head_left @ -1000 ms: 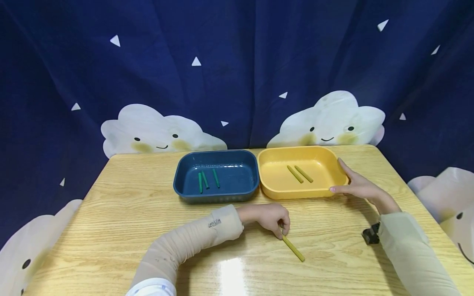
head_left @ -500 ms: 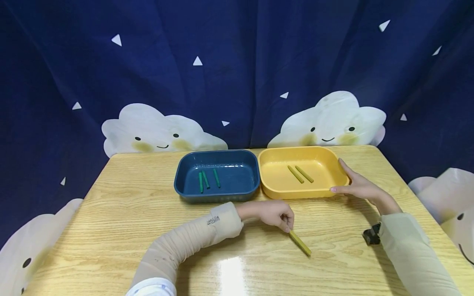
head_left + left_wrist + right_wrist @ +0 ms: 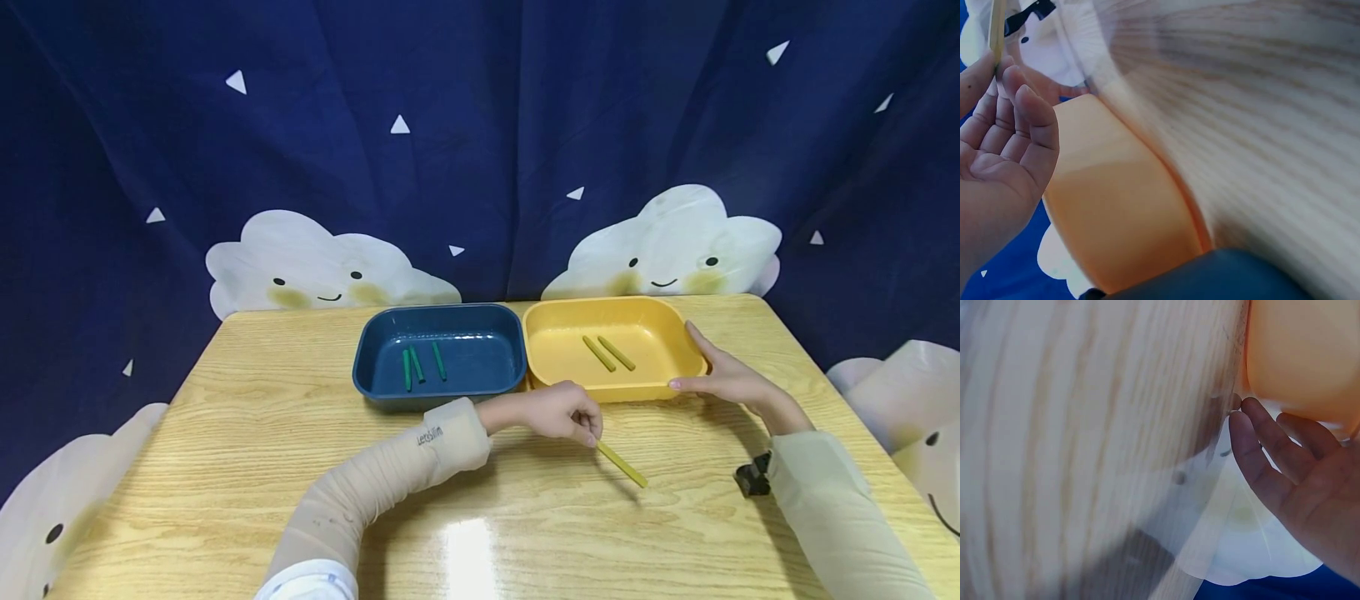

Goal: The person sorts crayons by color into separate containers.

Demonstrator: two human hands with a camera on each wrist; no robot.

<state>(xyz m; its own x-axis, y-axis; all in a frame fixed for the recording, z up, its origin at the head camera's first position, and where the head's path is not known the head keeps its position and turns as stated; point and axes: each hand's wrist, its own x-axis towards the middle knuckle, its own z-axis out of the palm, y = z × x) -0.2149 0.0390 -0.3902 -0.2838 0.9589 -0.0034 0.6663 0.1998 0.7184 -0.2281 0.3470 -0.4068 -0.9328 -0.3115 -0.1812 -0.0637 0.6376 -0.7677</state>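
Note:
My left hand (image 3: pixel 558 410) pinches a yellow crayon (image 3: pixel 622 464) by one end between thumb and fingertips, in front of the yellow tray (image 3: pixel 577 393). The crayon slants down to the right, above the table. In the left wrist view the thumb and index finger hold this crayon (image 3: pixel 996 31) upright at the upper left. Two more yellow crayons (image 3: pixel 607 353) lie inside the yellow tray. My right hand (image 3: pixel 723 377) rests at that tray's right end, thumb by the front corner and fingers along the side. Its fingers are extended in the right wrist view.
A dark blue tray (image 3: pixel 487 393) stands directly left of the yellow one, with green crayons (image 3: pixel 416 365) in it. A small black object (image 3: pixel 752 477) sits by the right sleeve. Behind the wooden table (image 3: pixel 247 400) hangs a blue curtain (image 3: pixel 450 150) with clouds.
My left hand has lifted the yellow crayon off the table and moved it up and right toward the yellow tray. My right hand has stayed at the tray's end.

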